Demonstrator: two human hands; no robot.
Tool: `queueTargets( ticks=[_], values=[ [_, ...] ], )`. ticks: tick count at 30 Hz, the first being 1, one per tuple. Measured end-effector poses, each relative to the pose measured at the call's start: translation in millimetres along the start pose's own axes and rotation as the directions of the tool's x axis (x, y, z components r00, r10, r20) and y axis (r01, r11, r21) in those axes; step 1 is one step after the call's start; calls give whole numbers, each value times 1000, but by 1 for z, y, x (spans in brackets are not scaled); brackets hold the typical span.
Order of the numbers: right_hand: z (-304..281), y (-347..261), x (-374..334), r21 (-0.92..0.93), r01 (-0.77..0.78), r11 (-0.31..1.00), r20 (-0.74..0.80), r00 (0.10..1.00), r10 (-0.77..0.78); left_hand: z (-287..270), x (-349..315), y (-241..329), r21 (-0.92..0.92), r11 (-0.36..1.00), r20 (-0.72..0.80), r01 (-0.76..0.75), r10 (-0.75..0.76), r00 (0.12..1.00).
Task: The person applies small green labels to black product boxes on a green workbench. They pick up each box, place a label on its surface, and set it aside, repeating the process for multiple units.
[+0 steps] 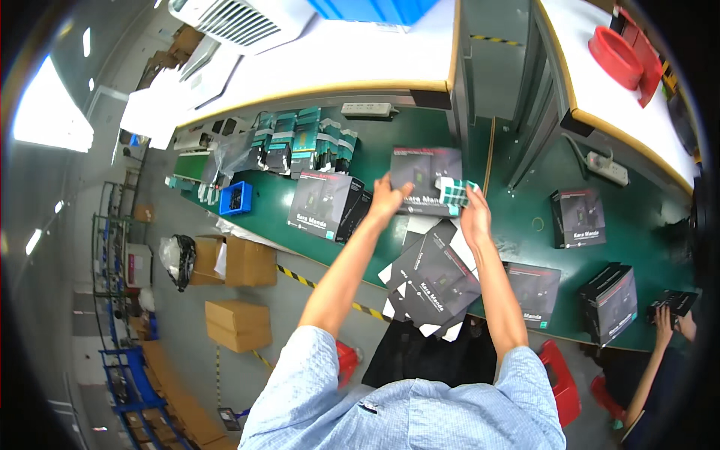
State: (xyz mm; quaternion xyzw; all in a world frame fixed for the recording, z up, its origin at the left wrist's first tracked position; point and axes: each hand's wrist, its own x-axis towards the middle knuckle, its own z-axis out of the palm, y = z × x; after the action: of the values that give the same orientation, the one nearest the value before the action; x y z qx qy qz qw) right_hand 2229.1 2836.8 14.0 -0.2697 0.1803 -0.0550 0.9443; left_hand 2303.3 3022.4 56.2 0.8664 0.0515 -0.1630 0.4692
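Observation:
My left hand (387, 199) grips the left side of a dark printed box (421, 166) on the green bench, thumb lying over its face. In my right hand (475, 217) is a small green-and-white checked piece (454, 192), perhaps a label sheet, pinched at the box's right side. It overlaps the box's lower right corner. Nearest me, below both hands, lies an untidy pile of dark flat cartons (435, 279) with white inner flaps. Left of my left hand stand dark printed boxes (319, 204) side by side.
Banded green-and-black packs (306, 135) and a small blue bin (236, 198) sit at the back left. More dark boxes (609, 301) stand to the right, near a co-worker's hands (671, 324). A white shelf (360, 64) overhangs the bench; a power strip (367, 109) lies beneath.

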Motion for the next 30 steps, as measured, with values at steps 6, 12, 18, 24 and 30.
queueTargets(
  ticks=[6, 12, 18, 24, 30],
  values=[
    [3, 61, 37, 35, 6, 999, 7, 1000, -6, -28, 68, -5, 59, 989, 193, 136, -145, 971],
    [1, 77, 62, -126, 28, 992, -11, 999, -30, -27, 107, -45, -115, 949, 220, 294, -264, 939],
    [-24, 82, 87, -230, -121, 966, -34, 993, 117, 3, 127, -93, 267, 961, 25, 76, -85, 996],
    [-16, 65, 67, -166, -128, 978, -49, 991, 122, 8, 103, -70, 112, 991, 74, 67, -76, 994],
    [21, 6, 19, 51, -200, 978, 38, 979, 198, -16, 63, -20, 90, 987, 51, 136, -141, 989]
  ],
)
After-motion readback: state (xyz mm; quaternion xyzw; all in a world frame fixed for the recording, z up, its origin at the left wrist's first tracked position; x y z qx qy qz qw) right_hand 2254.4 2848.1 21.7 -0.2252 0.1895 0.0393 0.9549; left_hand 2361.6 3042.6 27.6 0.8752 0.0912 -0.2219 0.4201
